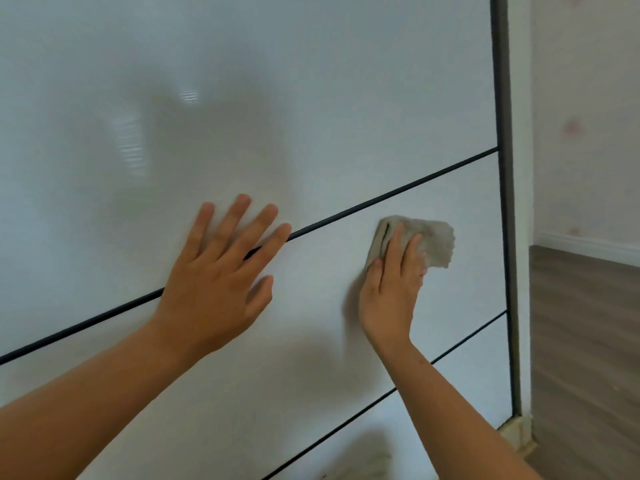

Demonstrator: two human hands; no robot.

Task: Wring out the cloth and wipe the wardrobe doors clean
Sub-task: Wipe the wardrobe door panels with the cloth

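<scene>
Forearms: both reach in from the bottom edge on my feed, left forearm point(86, 410) and right forearm point(450, 410), bare, angled up to the door.
Left hand point(214, 289): open, fingers spread, palm flat on the wardrobe door point(311, 98). It lies across the upper dark trim line point(398, 192).
Right hand point(391, 292): fingers fairly straight, pressing the cloth point(433, 240) against the door. I can't see the thumb.
Cloth: grey-beige, bunched, folded edge by the index finger. It sits on the middle panel, below the upper trim line and above the lower trim line point(467, 336), near the door's right edge.
Door: glossy white, with faint reflections in the upper panel.
Frame: a dark vertical frame strip point(502, 133) runs down the right side of the door.
Right of door: pale patterned wallpaper point(588, 133), white skirting point(588, 242), wood-look floor point(585, 341).
</scene>
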